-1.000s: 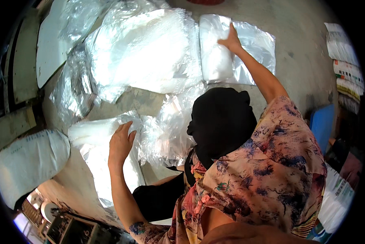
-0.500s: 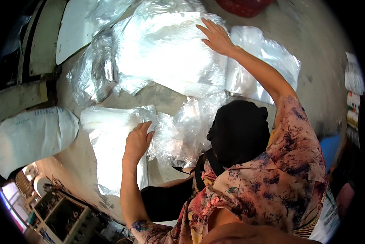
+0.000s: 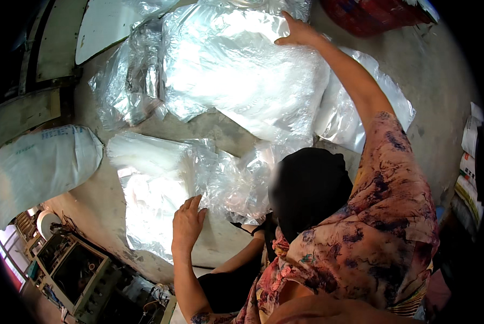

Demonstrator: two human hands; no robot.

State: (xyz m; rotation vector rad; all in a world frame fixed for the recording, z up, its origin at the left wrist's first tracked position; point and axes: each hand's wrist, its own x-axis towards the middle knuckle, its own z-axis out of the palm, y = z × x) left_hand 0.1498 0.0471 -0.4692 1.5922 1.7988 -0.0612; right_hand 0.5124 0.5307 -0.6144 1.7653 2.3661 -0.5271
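Note:
A broad pile of clear plastic sheets or bags [image 3: 242, 81] lies on the floor ahead of me, shining with glare. Over its far right edge reaches my right hand [image 3: 300, 31], thumb and forefinger spread apart; its other fingers are mostly hidden. My left hand [image 3: 188, 222] is open, fingers loosely bent, beside the right edge of a smaller stack of clear plastic [image 3: 153, 178]. I cannot tell whether it touches that stack. Crumpled clear film [image 3: 239, 186] lies between this stack and a rounded black form [image 3: 312, 194] near my body.
More clear plastic [image 3: 355, 116] lies right of the big pile, and a bunched roll [image 3: 139, 81] at its left. A stuffed white sack [image 3: 45, 167] stands at left. A red basin [image 3: 366, 19] is at the far right. Open-framed equipment [image 3: 80, 270] stands at lower left.
My left hand has drawn back toward me along the smaller stack's edge. The right hand has shifted slightly up and right, turning. More of the red basin shows as the view shifts.

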